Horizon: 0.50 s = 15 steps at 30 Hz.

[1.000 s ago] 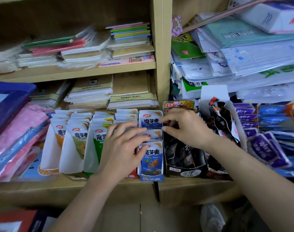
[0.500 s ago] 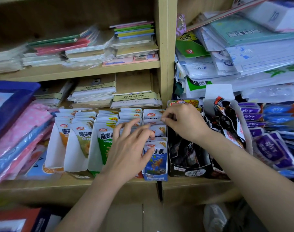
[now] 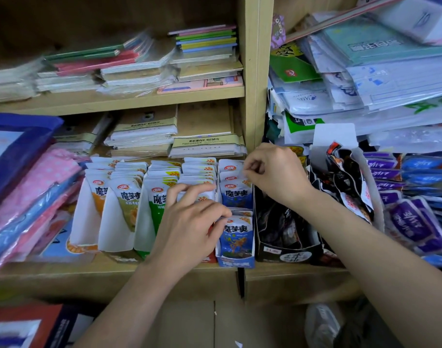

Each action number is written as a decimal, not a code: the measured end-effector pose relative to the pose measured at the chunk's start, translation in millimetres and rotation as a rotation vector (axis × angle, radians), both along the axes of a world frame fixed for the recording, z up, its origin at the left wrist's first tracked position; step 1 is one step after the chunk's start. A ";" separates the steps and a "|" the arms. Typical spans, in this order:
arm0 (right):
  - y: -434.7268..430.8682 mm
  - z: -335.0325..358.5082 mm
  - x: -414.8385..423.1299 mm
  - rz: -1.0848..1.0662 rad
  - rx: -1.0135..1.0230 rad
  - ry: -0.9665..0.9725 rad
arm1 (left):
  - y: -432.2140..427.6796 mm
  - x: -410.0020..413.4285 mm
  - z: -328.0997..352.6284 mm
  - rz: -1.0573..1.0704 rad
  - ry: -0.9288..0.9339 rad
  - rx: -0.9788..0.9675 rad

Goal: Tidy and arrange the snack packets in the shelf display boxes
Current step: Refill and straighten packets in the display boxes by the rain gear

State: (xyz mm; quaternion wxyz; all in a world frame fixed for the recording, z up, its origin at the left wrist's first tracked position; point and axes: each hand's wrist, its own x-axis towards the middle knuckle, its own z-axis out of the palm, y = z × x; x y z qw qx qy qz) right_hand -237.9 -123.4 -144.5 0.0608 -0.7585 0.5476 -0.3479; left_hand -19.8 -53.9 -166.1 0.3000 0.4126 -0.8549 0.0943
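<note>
Blue packets [image 3: 236, 237] stand in a row inside a narrow blue display box [image 3: 236, 262] at the front edge of the wooden shelf [image 3: 164, 275], roughly below the upright divider [image 3: 255, 96]. The right hand [image 3: 274, 173] reaches over the back of this row, with its fingers curled and its thumb and forefinger pinching the top edge of one of the rear blue packets. The left hand [image 3: 189, 218] lies on the packets in the box just left of the blue one. Its fingers are loosely spread over their tops and its thumb touches the top of the front blue packet; it grips nothing.

Further left along the same front edge stand three white boxes, holding green packets [image 3: 159, 198], olive packets [image 3: 129, 200] and orange packets [image 3: 99, 194]. A black display box [image 3: 285, 254] of dark packets sits just right of the blue box. Beyond it a tall white box [image 3: 334, 136] holds black packets that tilt out of line. Purple packets [image 3: 413, 222] lie heaped towards the right end of the shelf, and pink dotted packs [image 3: 39, 177] lean at the left end. Stacked notebooks [image 3: 204, 43] fill the board above.
</note>
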 end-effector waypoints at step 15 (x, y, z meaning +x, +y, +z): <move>-1.7 -10.4 9.9 -0.024 -0.167 0.076 | 3.5 4.7 -1.3 -0.047 0.039 0.004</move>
